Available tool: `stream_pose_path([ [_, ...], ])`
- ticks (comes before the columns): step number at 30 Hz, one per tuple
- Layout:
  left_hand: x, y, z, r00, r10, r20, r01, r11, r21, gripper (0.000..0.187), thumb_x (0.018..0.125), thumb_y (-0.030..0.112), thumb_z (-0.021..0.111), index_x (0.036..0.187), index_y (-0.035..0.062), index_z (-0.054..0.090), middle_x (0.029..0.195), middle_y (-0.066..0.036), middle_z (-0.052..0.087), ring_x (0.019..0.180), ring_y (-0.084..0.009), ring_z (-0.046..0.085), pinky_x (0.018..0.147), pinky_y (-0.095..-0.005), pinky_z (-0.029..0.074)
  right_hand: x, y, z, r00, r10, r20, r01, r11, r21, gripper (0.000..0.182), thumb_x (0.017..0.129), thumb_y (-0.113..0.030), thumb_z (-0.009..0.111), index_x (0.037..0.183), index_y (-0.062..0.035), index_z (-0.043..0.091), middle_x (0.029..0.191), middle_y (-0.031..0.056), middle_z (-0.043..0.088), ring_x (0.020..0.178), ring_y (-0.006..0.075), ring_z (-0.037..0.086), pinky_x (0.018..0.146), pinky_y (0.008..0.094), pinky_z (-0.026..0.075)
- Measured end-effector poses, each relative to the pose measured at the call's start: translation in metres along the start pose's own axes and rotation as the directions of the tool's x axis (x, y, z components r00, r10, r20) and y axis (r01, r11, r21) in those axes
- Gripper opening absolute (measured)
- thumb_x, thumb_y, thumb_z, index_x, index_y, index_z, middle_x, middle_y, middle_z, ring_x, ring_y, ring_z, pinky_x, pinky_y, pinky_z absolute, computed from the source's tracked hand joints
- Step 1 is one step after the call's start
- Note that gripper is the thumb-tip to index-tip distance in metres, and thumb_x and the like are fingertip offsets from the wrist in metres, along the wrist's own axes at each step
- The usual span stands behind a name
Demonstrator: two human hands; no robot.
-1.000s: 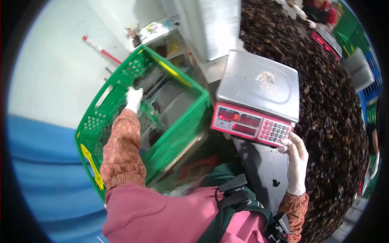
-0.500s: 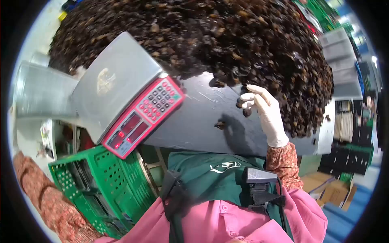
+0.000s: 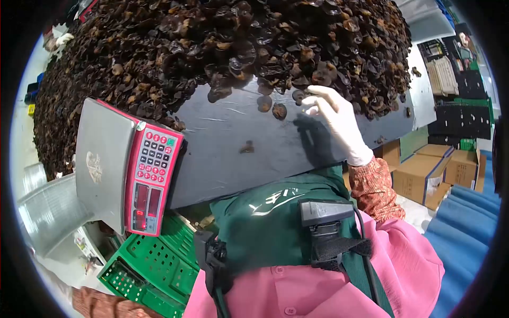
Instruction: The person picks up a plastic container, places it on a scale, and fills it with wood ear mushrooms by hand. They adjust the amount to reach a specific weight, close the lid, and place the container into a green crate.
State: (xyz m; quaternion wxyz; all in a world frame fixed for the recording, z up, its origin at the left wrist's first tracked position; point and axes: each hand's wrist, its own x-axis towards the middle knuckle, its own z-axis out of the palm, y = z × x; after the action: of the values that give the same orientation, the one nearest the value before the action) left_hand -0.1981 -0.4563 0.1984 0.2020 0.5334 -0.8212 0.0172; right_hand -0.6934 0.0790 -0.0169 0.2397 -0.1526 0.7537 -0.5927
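Note:
My right hand (image 3: 336, 124), in a white glove, hovers over the dark tabletop (image 3: 212, 159) at the front edge of a big heap of dark brown wood ear mushrooms (image 3: 228, 47). Its fingers are bent but apart, and I see nothing held between them. Close to the fingertips is one mushroom piece (image 3: 298, 96). Left of them lie two loose pieces, one of them a round brown one (image 3: 279, 111). A smaller scrap (image 3: 247, 147) rests nearer my apron. Of my left arm only the patterned sleeve (image 3: 108, 305) shows at the lower left; the hand is out of view.
A red and grey digital scale (image 3: 154, 159) with a bare metal pan stands at the left of the tabletop. Below it is a green plastic crate (image 3: 154, 265). Cardboard boxes (image 3: 419, 177) and blue sheeting (image 3: 466, 222) are at the right, with black crates (image 3: 461, 122) behind.
The view has turned and shifted, so the scale sits lower and further left. My right hand stays by the heap's edge. Loose pieces formerly beside its fingers now lie to their left.

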Motion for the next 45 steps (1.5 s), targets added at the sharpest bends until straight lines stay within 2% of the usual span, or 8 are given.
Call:
stream_pose_path([
  [9,-0.1,0.136,0.117,0.885,0.346,0.312,-0.231,0.907,-0.351,0.009,0.097,0.003,0.067,0.104,-0.002,0.068,0.095,-0.006,0.067,0.091,-0.0154,0.061,0.089,-0.0296,0.049,0.01,0.05,0.066,0.78,-0.547,0.304,0.585,0.467,-0.663,0.05,0.092,-0.017,0.066,0.139,-0.0037,0.058,0.15,0.0198,0.051,0.134,0.0375,0.051,0.114,0.0495,0.04],
  [10,-0.11,0.145,0.123,0.882,0.224,0.414,-0.039,0.912,-0.409,0.013,0.095,0.003,0.07,0.107,-0.0007,0.067,0.098,-0.007,0.067,0.092,-0.0175,0.063,0.09,-0.0307,0.05,0.007,0.055,0.07,0.747,-0.584,0.319,0.616,0.425,-0.663,0.05,0.092,-0.018,0.067,0.138,-0.0038,0.059,0.147,0.0184,0.055,0.131,0.0366,0.054,0.114,0.0489,0.04],
  [13,-0.129,0.163,0.127,0.82,0.526,0.227,-0.535,0.844,-0.023,0.057,0.081,0.002,0.081,0.134,0.0017,0.06,0.132,-0.014,0.063,0.122,-0.0301,0.06,0.108,-0.0405,0.044,-0.004,0.054,0.072,0.725,-0.546,0.42,0.688,0.591,-0.421,0.04,0.092,-0.015,0.066,0.131,-0.0052,0.066,0.138,0.0153,0.063,0.128,0.0358,0.057,0.115,0.0508,0.039],
  [18,-0.172,0.257,0.124,0.701,0.673,0.236,-0.582,0.731,-0.356,0.079,0.072,0.007,0.088,0.144,0.0004,0.055,0.141,-0.019,0.059,0.129,-0.0381,0.056,0.113,-0.0458,0.042,0.057,0.021,0.047,0.669,-0.729,0.145,0.503,0.3,-0.811,0.043,0.092,-0.021,0.067,0.132,-0.0057,0.064,0.143,0.0189,0.057,0.137,0.0363,0.049,0.117,0.056,0.034],
  [23,-0.232,0.335,0.215,0.56,0.735,0.382,-0.494,0.667,-0.559,0.112,0.068,0.021,0.094,0.159,-0.0015,0.031,0.158,-0.024,0.041,0.143,-0.0408,0.042,0.12,-0.0461,0.033,0.052,0.028,0.064,0.835,-0.445,0.323,0.534,0.516,-0.669,0.05,0.089,-0.029,0.067,0.133,-0.0077,0.062,0.142,0.0203,0.054,0.133,0.0392,0.048,0.107,0.0517,0.04],
  [29,-0.282,0.384,0.266,0.672,0.654,0.346,-0.304,0.67,-0.677,0.127,0.067,0.037,0.094,0.161,-0.0032,0.019,0.163,-0.027,0.031,0.148,-0.044,0.031,0.124,-0.0562,0.018,-0.004,0.044,0.035,0.547,-0.667,0.505,0.835,0.396,-0.382,0.037,0.082,-0.015,0.074,0.118,-0.0085,0.071,0.132,0.0164,0.064,0.116,0.0341,0.062,0.102,0.0481,0.048],
  [36,-0.286,0.385,0.268,0.71,0.604,0.362,-0.224,0.681,-0.697,0.128,0.064,0.031,0.097,0.163,0.0029,0.021,0.161,-0.022,0.034,0.147,-0.0416,0.032,0.124,-0.0505,0.023,0.042,0.054,-0.037,0.755,-0.634,-0.167,0.057,0.317,-0.947,0.053,0.082,-0.022,0.076,0.133,-0.0135,0.065,0.159,0.0218,0.041,0.145,0.0436,0.038,0.119,0.0558,0.025],
  [45,-0.285,0.386,0.271,0.687,0.654,0.318,-0.335,0.673,-0.66,0.125,0.067,0.031,0.094,0.163,0.0022,0.02,0.163,-0.021,0.032,0.147,-0.044,0.031,0.125,-0.0526,0.021,-0.009,0.096,0.028,0.867,-0.45,0.213,0.497,0.799,-0.338,0.022,0.076,-0.009,0.075,0.096,-0.0073,0.069,0.127,0.0261,0.062,0.117,0.0448,0.06,0.096,0.0508,0.052],
])
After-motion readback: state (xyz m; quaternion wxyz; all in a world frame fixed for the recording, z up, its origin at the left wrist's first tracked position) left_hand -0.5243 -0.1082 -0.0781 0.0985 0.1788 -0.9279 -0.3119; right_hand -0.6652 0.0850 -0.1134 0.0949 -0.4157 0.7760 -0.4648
